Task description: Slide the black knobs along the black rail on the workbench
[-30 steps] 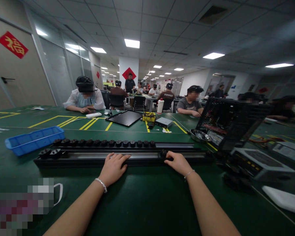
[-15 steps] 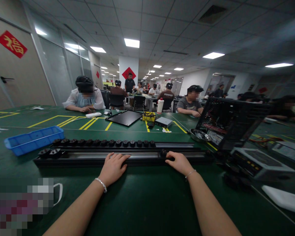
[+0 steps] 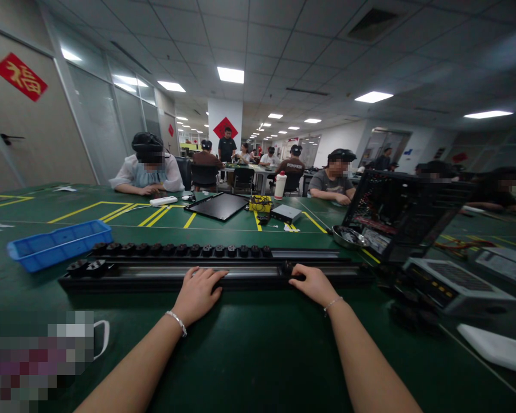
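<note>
Head view, round module (image 3: 286, 268): black and rounded, at the groove of the near track (image 3: 249, 282), right of its middle; its facing is too dark to tell.
Near track: long, straight, black-edged, with a shiny metallic strip; its long axis runs left to right across the green table (image 3: 258, 350).
Right hand (image 3: 313, 287): fingertips curled against the round module's right side; whether they pinch it cannot be told.
Left hand (image 3: 199, 295): laid over the near track, fingers slightly apart, thumb spread.
Socket pair (image 3: 96, 268): black, at the near track's left end.
Far track (image 3: 309, 253): parallel, just behind, carrying a row of black modules (image 3: 181, 250).
Blue bin (image 3: 69, 249): long, beside the far track's left end.
Computer case (image 3: 395, 212): black, tilted, beyond a shiny bowl (image 3: 358, 245).
Shirt lettering (image 3: 294, 166): "PUMPKIN", on a seated person's brown back.
Door sign (image 3: 20, 77): red diamond, golden "福".
</note>
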Tool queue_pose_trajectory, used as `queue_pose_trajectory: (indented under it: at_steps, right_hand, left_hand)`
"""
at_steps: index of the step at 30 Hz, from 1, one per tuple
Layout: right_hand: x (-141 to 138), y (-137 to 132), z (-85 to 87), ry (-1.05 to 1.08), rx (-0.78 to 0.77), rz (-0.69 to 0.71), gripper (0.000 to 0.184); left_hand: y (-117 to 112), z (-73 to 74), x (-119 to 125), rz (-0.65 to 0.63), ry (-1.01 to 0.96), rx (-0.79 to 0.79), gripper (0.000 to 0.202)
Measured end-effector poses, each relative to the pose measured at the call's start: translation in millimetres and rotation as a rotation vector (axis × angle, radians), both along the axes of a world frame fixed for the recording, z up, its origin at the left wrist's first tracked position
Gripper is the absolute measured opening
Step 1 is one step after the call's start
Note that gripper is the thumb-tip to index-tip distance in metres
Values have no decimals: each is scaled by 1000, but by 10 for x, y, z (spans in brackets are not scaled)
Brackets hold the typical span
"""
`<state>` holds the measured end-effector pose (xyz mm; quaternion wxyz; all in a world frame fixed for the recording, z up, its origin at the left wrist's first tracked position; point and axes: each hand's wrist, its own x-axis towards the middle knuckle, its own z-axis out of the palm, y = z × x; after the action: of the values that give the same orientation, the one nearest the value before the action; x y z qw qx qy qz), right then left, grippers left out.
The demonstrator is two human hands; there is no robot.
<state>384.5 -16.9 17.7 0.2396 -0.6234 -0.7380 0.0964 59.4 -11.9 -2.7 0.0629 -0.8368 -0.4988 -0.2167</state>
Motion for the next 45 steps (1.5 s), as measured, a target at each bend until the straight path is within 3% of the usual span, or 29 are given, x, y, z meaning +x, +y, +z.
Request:
queue_pose_trajectory:
  at_steps: [21,29,45]
  right_hand:
    - [1,5,-8,4,23,-1,11]
    - [26,21,-25,-107,67,-23,14]
    - [23,11,-15,-17,21,-35,14]
  left_hand:
    - [-7,1,1,-2,-4,-7,36]
    - [-7,9,4,0,-6,-15,36]
    - [1,-10,2,-1,6,6,36]
